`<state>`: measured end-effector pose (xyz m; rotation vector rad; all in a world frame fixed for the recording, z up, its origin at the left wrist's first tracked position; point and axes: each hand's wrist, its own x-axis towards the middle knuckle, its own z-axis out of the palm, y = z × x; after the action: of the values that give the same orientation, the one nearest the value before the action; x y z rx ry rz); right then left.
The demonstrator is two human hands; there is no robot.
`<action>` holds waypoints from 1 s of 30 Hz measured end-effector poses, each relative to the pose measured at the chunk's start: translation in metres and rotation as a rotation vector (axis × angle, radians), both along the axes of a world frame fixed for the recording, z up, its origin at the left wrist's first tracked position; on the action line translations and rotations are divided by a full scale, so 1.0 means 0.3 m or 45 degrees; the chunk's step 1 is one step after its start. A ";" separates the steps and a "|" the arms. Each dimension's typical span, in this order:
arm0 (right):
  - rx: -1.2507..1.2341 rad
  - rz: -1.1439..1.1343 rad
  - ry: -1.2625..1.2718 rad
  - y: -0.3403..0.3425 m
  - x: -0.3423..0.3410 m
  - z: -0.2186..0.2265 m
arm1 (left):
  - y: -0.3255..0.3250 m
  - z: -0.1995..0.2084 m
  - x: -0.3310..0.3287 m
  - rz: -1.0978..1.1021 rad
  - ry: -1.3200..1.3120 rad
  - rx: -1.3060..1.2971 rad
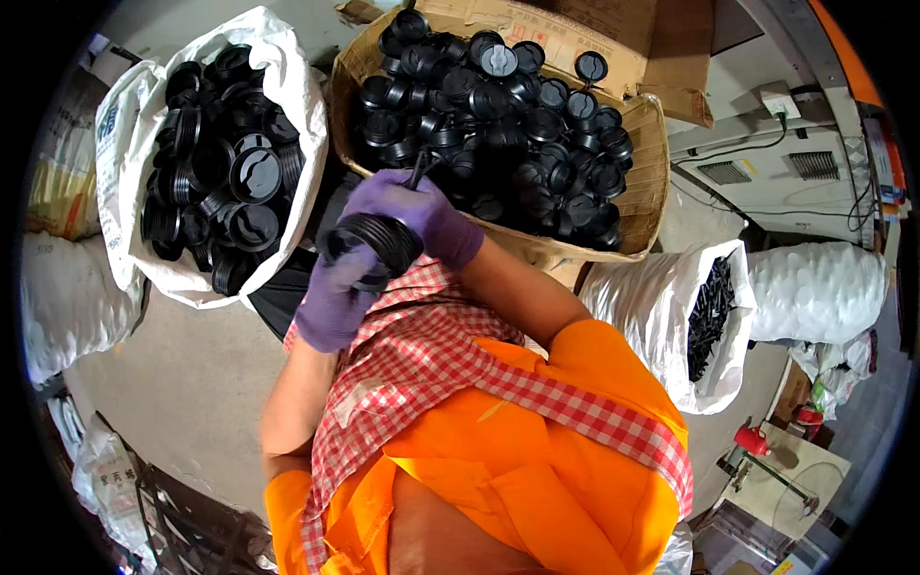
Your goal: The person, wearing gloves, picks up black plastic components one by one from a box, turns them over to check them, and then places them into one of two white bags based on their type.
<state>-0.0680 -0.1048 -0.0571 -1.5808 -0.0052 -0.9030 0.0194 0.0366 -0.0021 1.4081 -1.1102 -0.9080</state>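
Two hands in purple gloves, held close together in front of the apron. Left hand (335, 299): fingers and thumb curled closed around a ribbed black cap (383, 244); whether one piece or several stacked, cannot tell. Right hand (414, 209): just above and to the right of the left, fingers bent closed, a thin black strip (419, 169) sticking up from its grip; the fingertips are partly hidden. One open cardboard box (652, 196), beyond the hands and to their right, holding many loose black caps (489, 101). One open white sack (123, 182), left of the hands, filled with round caps (257, 174). One white bag (628, 292), well to the right, its mouth showing small black pieces (707, 321). One red-and-white checked apron (369, 383), below the hands, over an orange shirt (585, 412).
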 end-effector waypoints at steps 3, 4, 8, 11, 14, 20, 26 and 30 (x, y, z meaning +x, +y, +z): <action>-0.403 -0.488 0.363 -0.031 0.002 0.044 | -0.017 -0.003 -0.020 0.383 0.019 0.170; -0.673 -0.659 0.471 -0.053 -0.007 0.005 | -0.031 0.018 -0.021 0.401 -0.765 0.126; -0.712 -0.763 0.727 -0.197 -0.141 -0.118 | -0.031 0.137 0.104 0.500 -1.173 -0.191; -0.568 -0.785 1.276 -0.319 -0.423 -0.115 | -0.019 0.241 0.308 0.902 -1.443 -0.229; -0.902 -0.570 1.970 -0.424 -0.669 -0.182 | 0.021 0.179 0.587 1.089 -2.107 0.258; -1.030 -0.424 2.136 -0.472 -0.742 -0.322 | 0.036 0.172 0.737 1.245 -1.747 0.366; -1.291 -0.137 2.207 -0.481 -0.711 -0.317 | -0.067 0.251 0.344 0.866 -1.461 -0.313; -1.216 -0.614 1.918 -0.479 -0.683 -0.132 | -0.081 0.118 0.132 0.375 -0.884 -0.326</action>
<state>-0.2730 -0.2484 -0.0967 -2.8827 1.1860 0.2600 0.0591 0.0123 0.0331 1.6555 -1.4090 -0.0408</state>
